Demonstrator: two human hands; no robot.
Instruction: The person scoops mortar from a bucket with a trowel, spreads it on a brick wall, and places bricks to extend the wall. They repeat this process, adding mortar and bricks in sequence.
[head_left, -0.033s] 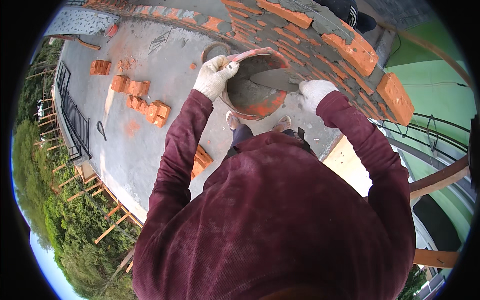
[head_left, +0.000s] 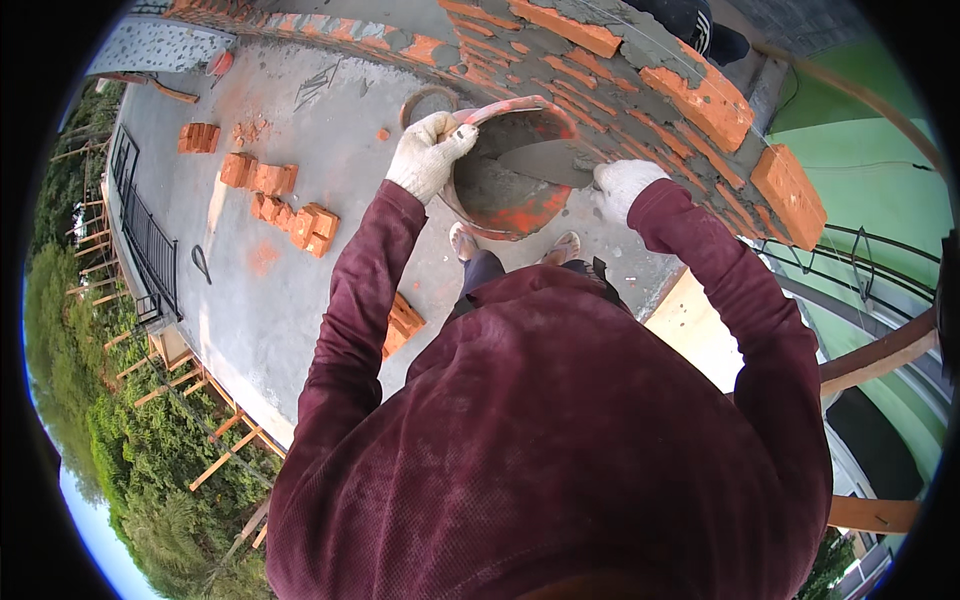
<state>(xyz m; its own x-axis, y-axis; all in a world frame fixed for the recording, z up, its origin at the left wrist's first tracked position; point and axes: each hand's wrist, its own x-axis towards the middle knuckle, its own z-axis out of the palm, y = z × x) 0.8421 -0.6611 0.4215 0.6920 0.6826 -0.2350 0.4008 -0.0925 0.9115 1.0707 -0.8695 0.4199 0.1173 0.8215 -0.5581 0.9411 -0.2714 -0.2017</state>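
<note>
My gloved left hand [head_left: 430,155] is closed on the rim of a red, mortar-stained round pan [head_left: 510,210] held over my feet. My gloved right hand [head_left: 625,190] grips a trowel [head_left: 540,160], its handle hidden in my fingers and its grey-coated blade inside the pan's opening. Grey mortar lines the inside of the pan. Just beyond the pan and to its right rises a brick wall [head_left: 600,85] with wet mortar and a string along its top.
Brick stacks [head_left: 310,230] sit on the concrete floor [head_left: 170,230] at left and by my feet. Another round container [head_left: 425,100] stands behind the pan. A black railing piece [head_left: 150,230] lies near the timber-lined left edge. Someone's dark-clothed leg [head_left: 700,30] shows beyond the wall.
My right hand and the trowel have shifted very slightly left. My left hand and the pan look the same.
</note>
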